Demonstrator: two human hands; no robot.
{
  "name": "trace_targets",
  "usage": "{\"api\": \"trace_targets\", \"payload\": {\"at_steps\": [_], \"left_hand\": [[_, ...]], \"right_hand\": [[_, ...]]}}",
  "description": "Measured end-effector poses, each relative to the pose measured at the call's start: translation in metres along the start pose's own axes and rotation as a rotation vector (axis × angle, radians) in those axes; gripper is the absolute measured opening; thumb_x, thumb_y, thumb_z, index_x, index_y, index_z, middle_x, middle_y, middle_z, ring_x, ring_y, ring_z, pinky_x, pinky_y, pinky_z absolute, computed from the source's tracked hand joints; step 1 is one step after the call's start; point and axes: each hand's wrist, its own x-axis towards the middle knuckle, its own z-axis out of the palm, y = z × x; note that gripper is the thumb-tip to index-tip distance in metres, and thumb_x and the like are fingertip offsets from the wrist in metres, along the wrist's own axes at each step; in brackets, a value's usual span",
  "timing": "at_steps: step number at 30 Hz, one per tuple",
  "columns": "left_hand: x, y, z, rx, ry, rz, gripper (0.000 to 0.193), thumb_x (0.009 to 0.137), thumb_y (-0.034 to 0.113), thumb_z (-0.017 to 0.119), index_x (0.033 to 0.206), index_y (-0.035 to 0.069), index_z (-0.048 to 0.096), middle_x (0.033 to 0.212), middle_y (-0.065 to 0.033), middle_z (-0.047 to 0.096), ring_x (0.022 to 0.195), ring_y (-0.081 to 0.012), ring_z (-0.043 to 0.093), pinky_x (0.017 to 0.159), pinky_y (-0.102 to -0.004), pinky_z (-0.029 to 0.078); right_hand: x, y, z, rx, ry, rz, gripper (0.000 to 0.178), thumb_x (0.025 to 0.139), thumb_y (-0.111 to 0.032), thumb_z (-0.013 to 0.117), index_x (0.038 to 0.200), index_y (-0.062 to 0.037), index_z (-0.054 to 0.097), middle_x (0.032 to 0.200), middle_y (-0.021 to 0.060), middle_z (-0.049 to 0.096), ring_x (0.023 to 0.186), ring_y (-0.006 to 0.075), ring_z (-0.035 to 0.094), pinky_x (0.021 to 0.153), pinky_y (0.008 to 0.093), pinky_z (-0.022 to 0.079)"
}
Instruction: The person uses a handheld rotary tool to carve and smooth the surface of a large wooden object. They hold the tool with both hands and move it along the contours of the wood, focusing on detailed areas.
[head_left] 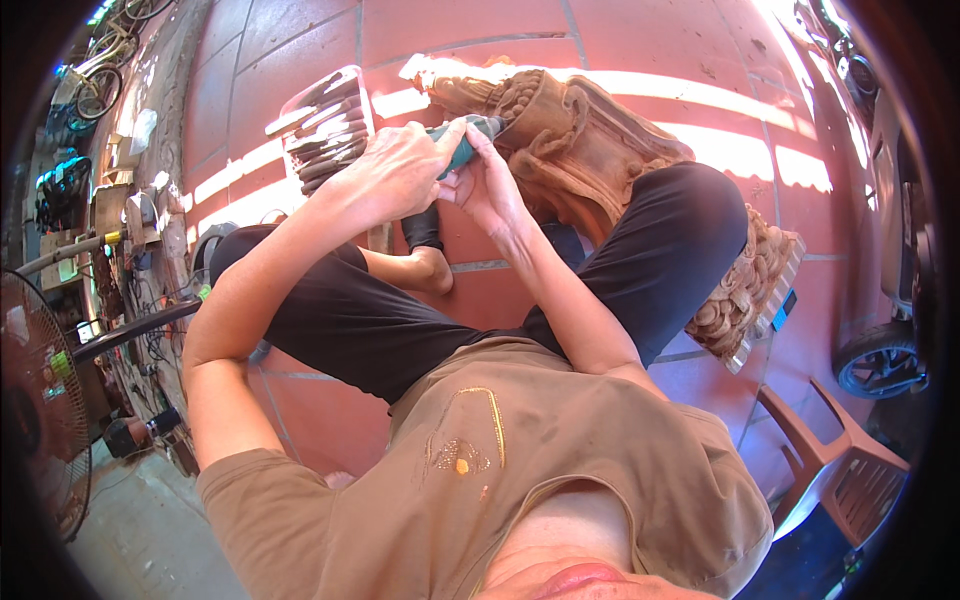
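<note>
Both of my hands are closed around a teal, slim-bodied power tool (462, 152) that looks like a die grinder. My left hand (395, 172) grips it from above and the left. My right hand (488, 196) holds it from the right, with a finger along its side. The tool's dark front end points up and right, at the edge of a brown carved wooden piece (590, 130) with scrolls and beading. I cannot tell whether its tip touches the wood. The carved piece lies on the floor in front of my right knee.
A clear tray of carving chisels (330, 125) lies on the tiled floor (300, 45) at the front left. A second carved block (750, 285) rests beyond my right leg. A brown plastic chair (835, 455) and a wheel (880, 360) stand right, a fan (45, 400) left.
</note>
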Motion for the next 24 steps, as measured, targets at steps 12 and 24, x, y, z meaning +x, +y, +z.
{"api": "trace_targets", "payload": {"at_steps": [12, 24], "left_hand": [[0.003, 0.0, 0.001, -0.017, -0.007, -0.028, 0.073, 0.074, 0.01, 0.067, 0.137, 0.0, 0.031, 0.082, -0.0291, 0.057, 0.076, -0.0429, 0.059, 0.068, -0.0467, 0.046], [-0.002, 0.003, 0.001, 0.003, 0.075, 0.059, 0.061, 0.073, 0.008, 0.067, 0.126, -0.003, 0.037, 0.076, -0.027, 0.06, 0.072, -0.0427, 0.061, 0.063, -0.0471, 0.049]], "right_hand": [[0.001, -0.003, 0.005, -0.025, 0.003, -0.009, 0.031, 0.096, -0.04, 0.047, 0.112, -0.0138, 0.052, 0.097, 0.0018, 0.061, 0.071, 0.0104, 0.057, 0.072, 0.0333, 0.054], [-0.001, 0.0, 0.0, -0.017, -0.014, -0.025, 0.037, 0.095, -0.04, 0.049, 0.117, -0.0099, 0.048, 0.112, 0.0081, 0.061, 0.093, 0.0212, 0.065, 0.079, 0.04, 0.053]]}}
